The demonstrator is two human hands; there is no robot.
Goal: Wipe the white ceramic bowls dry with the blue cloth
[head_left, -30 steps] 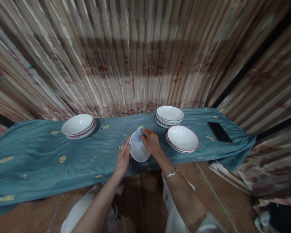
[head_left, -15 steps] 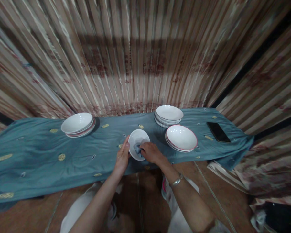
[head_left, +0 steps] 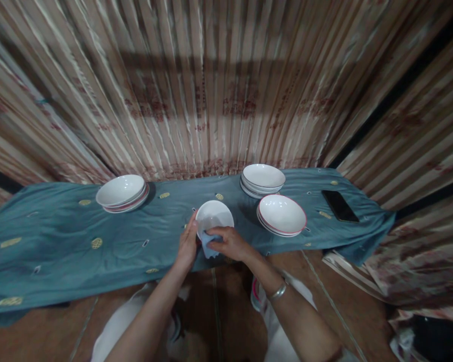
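A white bowl (head_left: 216, 213) is held tilted above the cloth-covered table, near its front edge. My left hand (head_left: 189, 240) grips the bowl's left side, fingers against the outer wall. My right hand (head_left: 228, 242) pinches a light blue cloth (head_left: 209, 245) that hangs over the bowl's near rim. Part of the cloth lies inside the bowl and part drapes outside. My right fingers cover some of the rim.
Stacked white bowls (head_left: 121, 191) stand at the left. Two more stacks, dark-rimmed bowls (head_left: 264, 177) and red-rimmed bowls (head_left: 283, 213), are at the right. Beyond them lies a black phone (head_left: 340, 205) on the teal tablecloth (head_left: 60, 226). A striped curtain (head_left: 219, 90) hangs behind.
My right hand has drawn the cloth from inside the bowl toward me, over the near rim. The bowl has shifted slightly left, still in my left hand.
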